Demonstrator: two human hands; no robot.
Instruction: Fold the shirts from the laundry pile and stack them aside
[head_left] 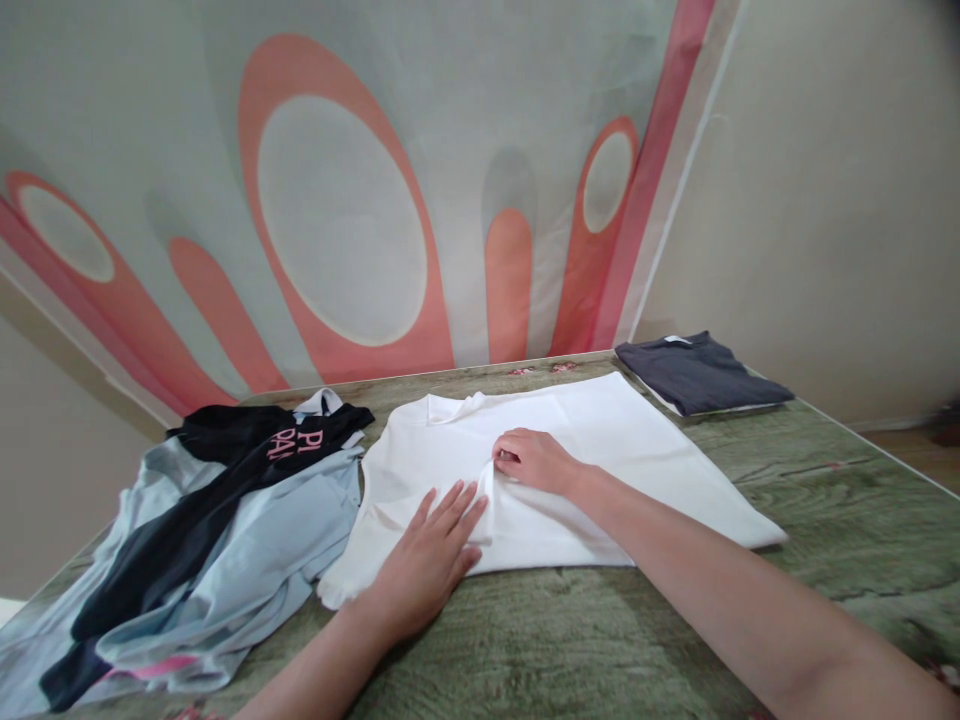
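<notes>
A white shirt (585, 430) lies spread out on the table, its neckline toward the left and far side. My left hand (431, 555) rests flat on its near left part with the fingers stretched out. Just to the right, my right hand (534, 462) pinches a small fold of the white fabric and lifts it a little. A raised crease runs down from the pinch toward my left hand. The cloth under both hands is hidden.
To the left lies a loose heap of clothes, a black garment with pink letters (296, 440) on light blue ones (255, 570). A folded dark grey garment (697, 375) sits at the back right. The wood-patterned table (862, 500) meets a patterned wall panel (457, 300) behind.
</notes>
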